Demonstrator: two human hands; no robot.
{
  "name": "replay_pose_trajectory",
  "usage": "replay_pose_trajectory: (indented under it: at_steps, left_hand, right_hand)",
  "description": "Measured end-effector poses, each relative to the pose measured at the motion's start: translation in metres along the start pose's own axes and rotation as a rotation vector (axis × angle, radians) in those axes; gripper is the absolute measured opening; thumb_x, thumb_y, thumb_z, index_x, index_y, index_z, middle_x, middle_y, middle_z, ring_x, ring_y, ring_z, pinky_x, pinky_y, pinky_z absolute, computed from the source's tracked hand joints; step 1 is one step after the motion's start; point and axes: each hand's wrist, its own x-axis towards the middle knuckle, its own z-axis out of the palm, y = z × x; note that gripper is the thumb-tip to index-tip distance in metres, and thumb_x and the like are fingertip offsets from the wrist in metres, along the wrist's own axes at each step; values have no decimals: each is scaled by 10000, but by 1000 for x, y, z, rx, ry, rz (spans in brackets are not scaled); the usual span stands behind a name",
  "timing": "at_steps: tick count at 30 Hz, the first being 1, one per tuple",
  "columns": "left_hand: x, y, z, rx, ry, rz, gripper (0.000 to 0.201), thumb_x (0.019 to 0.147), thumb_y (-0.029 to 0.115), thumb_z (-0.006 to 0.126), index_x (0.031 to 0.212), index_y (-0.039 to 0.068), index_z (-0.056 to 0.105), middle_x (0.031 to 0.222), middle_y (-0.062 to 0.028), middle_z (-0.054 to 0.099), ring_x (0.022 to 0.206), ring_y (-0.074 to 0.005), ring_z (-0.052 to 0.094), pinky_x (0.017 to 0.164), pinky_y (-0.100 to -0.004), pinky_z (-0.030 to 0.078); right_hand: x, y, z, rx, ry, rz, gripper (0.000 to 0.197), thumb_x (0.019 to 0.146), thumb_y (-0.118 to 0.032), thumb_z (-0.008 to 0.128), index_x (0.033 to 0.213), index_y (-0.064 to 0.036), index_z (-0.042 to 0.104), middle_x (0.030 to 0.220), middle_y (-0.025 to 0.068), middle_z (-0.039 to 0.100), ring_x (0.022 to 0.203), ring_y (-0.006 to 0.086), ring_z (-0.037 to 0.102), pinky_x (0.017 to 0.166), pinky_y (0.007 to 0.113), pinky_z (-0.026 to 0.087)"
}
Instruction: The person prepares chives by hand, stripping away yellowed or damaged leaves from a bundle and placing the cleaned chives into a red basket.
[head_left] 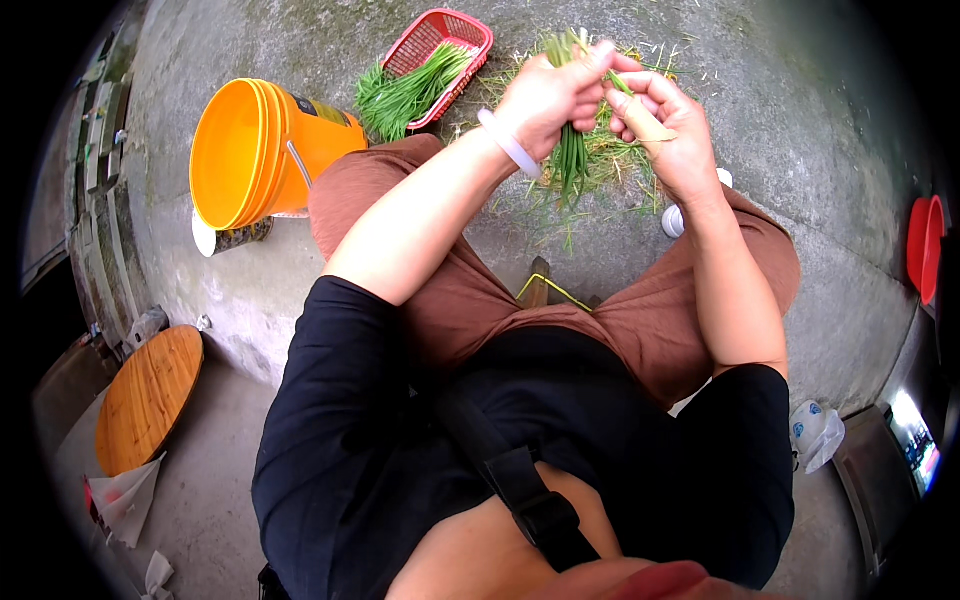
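Note:
A bunch of chives hangs from my left hand, whose fingers are closed around it; a pale bracelet circles that wrist. Close beside it on the right, my right hand pinches a few green strands between thumb and fingers. A tan bandage wraps its thumb. Both hands are raised above the ground, beyond my knees. Beneath them, loose green and straw-coloured trimmings lie scattered on the concrete. More chives spill over the edge of a red plastic basket to the left of my hands.
An orange bucket stands left of my left knee, next to a white-topped container. A round wooden board is at lower left. Far right are a red basin and a plastic bag. A white cylindrical thing sits by my right knee.

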Motion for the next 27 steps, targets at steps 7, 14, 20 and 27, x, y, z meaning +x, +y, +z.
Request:
replay_pose_trajectory:
  at_steps: [7, 14, 20, 27]
  left_hand:
    - [5, 51, -32, -87, 433, 539, 321, 914, 353, 508, 742, 85, 540, 679, -32, 550, 624, -139, 547, 609, -293, 457]
    - [-28, 73, -53, -30, 481, 686, 112, 906, 163, 537, 881, 55, 548, 554, 64, 320, 468, -46, 277, 497, -212, 320]
    - [-47, 70, -49, 207, 463, 564, 272, 929, 218, 502, 1039, -18, 582, 588, 50, 351, 508, -55, 349, 527, -212, 361]
    - [-52, 63, -39, 396, 630, 562, 288, 957, 231, 441, 1024, -9, 587, 603, 55, 366, 529, -50, 340, 560, -198, 342]
  right_hand:
    - [8, 17, -26, -181, 7, 33, 132, 858, -171, 608, 913, -53, 626, 681, -13, 610, 599, 39, 522, 555, 190, 422]
    - [11, 110, -74, -593, -74, 204, 266, 815, -311, 646, 894, -57, 647, 733, 46, 639, 719, 140, 596, 684, 310, 482]
    - [-28, 252, -100, -1013, -262, 637, 242, 739, -304, 656, 805, -73, 682, 773, 132, 663, 670, 196, 638, 684, 333, 489]
    - [-19, 327, -76, -164, 279, 973, 135, 810, -158, 592, 917, -90, 639, 751, 11, 625, 611, 116, 568, 542, 247, 475]
